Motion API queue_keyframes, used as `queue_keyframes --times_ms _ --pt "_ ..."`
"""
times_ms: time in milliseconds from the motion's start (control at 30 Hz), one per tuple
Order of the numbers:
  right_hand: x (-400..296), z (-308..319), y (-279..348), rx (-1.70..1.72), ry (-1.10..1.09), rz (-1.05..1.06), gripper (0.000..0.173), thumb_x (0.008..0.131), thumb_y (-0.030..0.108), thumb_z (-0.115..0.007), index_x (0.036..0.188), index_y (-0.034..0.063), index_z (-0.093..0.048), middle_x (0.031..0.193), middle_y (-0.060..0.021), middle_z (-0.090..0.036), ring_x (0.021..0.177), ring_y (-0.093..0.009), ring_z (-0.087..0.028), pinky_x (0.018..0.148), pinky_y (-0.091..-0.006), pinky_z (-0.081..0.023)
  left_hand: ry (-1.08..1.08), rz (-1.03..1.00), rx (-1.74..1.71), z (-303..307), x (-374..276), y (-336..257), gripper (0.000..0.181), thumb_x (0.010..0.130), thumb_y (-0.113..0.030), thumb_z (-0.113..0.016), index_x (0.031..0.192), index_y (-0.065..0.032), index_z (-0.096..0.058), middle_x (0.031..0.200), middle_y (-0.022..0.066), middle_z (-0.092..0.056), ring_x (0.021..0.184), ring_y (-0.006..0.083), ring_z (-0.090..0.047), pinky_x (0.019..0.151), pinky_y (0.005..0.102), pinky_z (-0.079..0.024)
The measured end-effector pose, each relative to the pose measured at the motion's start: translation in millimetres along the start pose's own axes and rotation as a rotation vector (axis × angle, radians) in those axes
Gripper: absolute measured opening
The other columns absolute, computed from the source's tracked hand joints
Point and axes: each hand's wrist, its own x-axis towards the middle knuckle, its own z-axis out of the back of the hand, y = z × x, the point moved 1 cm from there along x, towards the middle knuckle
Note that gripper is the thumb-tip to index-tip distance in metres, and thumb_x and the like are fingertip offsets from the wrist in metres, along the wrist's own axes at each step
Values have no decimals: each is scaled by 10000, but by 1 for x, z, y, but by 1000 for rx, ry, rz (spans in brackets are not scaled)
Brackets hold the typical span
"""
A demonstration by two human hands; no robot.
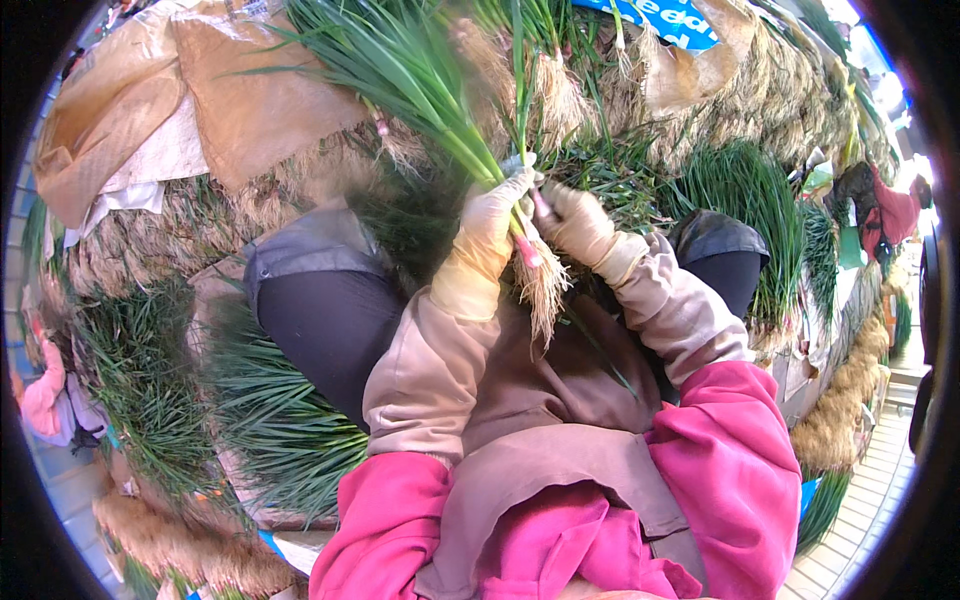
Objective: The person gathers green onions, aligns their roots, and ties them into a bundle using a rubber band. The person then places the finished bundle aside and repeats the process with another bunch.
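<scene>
My left hand point(491, 214), in a pale rubber glove, is closed around a bunch of green garlic plants point(457, 142). Their long leaves point up and to the left, while the pink bulbs and pale stringy roots point(546, 289) hang below the hand. Close beside it on the right is my gloved right hand point(574, 217), slightly blurred, with its fingers bent near the stems and a small pink bulb at the fingertips. Whether that hand grips the bulb cannot be told. Above the hands, more plants with roots point(559, 90) lie on the pile.
Rows of rooted plants point(735, 105) form a wall ahead, partly under brown sacking point(262, 97). Loose green leaves point(142, 390) lie at the left, next to a leafy heap point(281, 412). Another bundle point(750, 217) stands by my right knee. Other people are partly visible at both edges.
</scene>
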Motion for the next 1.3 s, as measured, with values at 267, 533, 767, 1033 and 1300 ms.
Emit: queue_keyframes --times_ms 267,533,767,1033,1300 --pt "54 17 -11 445 145 -392 307 856 303 -562 872 -3 -571 668 -48 -573 558 -121 -510 514 -276 -412 -80 8 229 0 0 4 106 792 -99 -616 840 -11 -581 526 39 -512 389 161 -496 363 272 -407" --pt "61 -10 10 -233 -322 -124 357 881 347 -491 736 36 -590 582 -121 -561 540 -287 -552 507 -366 -414 -34 95 188 3 5 1 102 784 -103 -615 774 -11 -572 506 37 -496 374 174 -490 363 289 -406" --pt "61 -24 -47 1705 -465 -333 416 915 394 -405 603 121 -443 494 -6 -412 382 -130 -354 365 -248 -276 29 215 60 -1 -9 -10 105 788 -100 -600 814 0 -585 534 35 -513 382 162 -481 362 276 -396" --pt "35 23 -39 -693 845 -714 628 728 473 -633 1168 41 -517 1134 -154 -556 1072 -294 -521 906 -406 -404 277 -39 -225 -31 -79 -94 229 807 -86 -505 1014 10 -486 769 60 -474 601 104 -450 447 221 -407" --pt "176 81 -68 -333 -254 -414 276 795 280 -547 947 60 -618 885 -172 -622 835 -276 -593 759 -353 -439 404 -201 -263 -73 -86 -144 347 883 -183 -479 1216 -97 -433 1146 159 -528 550 72 -459 489 233 -458"
